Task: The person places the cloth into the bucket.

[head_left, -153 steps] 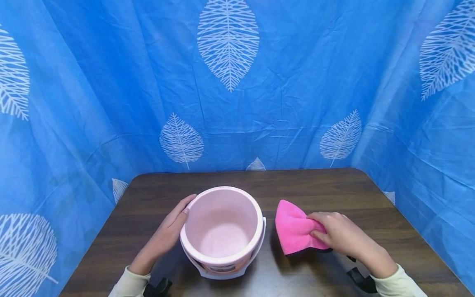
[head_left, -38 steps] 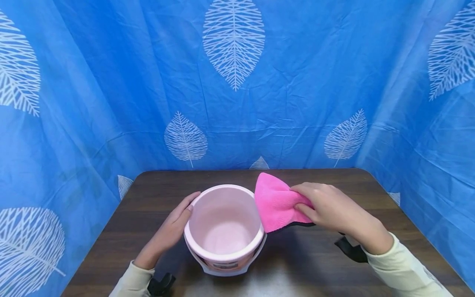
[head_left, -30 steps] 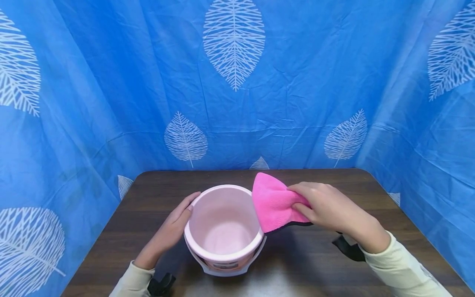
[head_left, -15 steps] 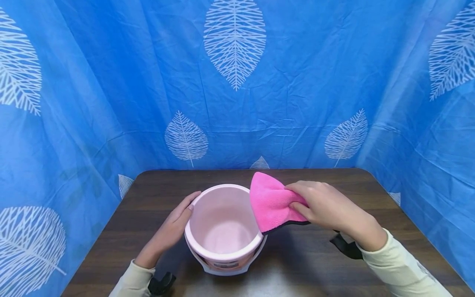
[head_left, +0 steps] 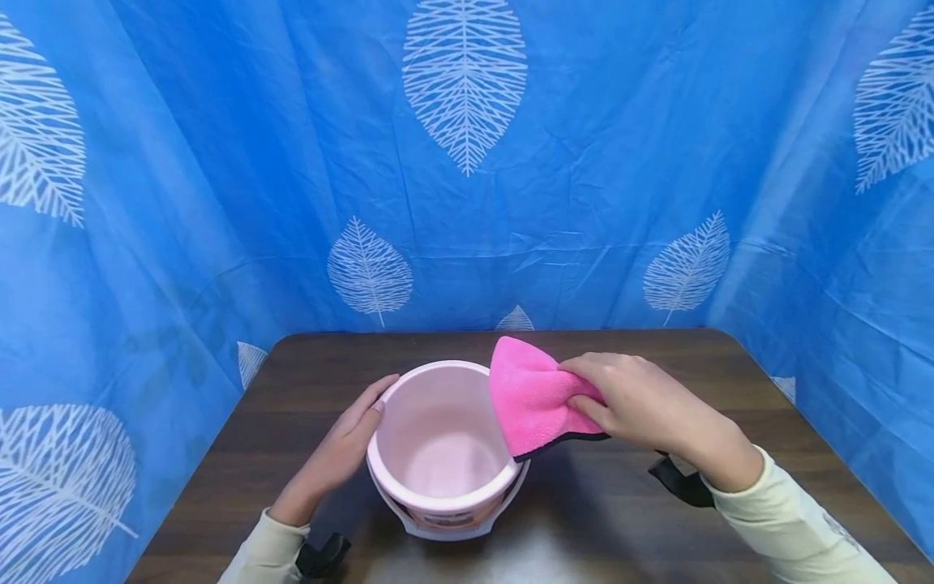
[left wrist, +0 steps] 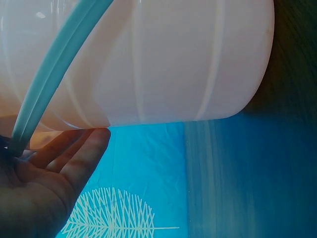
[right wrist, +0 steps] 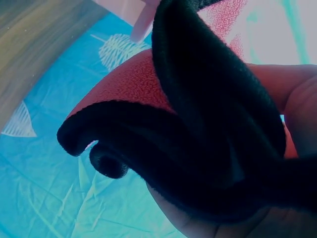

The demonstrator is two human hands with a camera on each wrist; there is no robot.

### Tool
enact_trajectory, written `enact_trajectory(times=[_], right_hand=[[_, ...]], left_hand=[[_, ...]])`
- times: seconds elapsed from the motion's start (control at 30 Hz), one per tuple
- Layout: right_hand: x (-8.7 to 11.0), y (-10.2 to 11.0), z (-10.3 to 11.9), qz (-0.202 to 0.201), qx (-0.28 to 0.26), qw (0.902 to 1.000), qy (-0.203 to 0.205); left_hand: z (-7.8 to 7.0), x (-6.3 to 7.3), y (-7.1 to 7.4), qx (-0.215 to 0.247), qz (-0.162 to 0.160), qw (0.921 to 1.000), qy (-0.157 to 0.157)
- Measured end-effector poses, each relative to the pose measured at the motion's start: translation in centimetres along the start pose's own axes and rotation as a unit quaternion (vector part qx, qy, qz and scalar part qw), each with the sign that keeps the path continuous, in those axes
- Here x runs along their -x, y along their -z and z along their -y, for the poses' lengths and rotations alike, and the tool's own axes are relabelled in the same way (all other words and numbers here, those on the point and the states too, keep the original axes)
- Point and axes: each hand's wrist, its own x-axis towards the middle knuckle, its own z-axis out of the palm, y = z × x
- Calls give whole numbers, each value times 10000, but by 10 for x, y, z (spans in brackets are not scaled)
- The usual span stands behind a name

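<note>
A pale pink bucket (head_left: 447, 501) stands upright on the table, its white handle (head_left: 451, 535) hanging down in front. My left hand (head_left: 337, 453) rests on its left side, the thumb at the rim. In the left wrist view the straight fingers (left wrist: 85, 157) lie against the bucket's outer wall (left wrist: 168, 64); the thumb is hidden there. My right hand (head_left: 653, 401) pinches a bunched pink cloth (head_left: 529, 397) between thumb and fingers. The cloth covers part of the bucket's right rim in the head view. Its black underside (right wrist: 208, 134) faces the right wrist camera.
A dark brown wooden table (head_left: 613, 527) carries the bucket. Blue curtain (head_left: 598, 162) with white leaf prints closes off the back and both sides. Black straps (head_left: 682, 480) sit at both wrists.
My right hand has raised the pink cloth and moved it left, from beside the bucket to its right rim. In the last second it shifts only slightly. The left hand stays at the bucket.
</note>
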Motion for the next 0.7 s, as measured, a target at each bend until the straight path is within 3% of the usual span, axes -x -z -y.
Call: enact_trajectory(times=[0.7], right_hand=[[-5,0,5,29,31,10000,-4]], left_hand=[[1,0,1,4,37,10000,-58]])
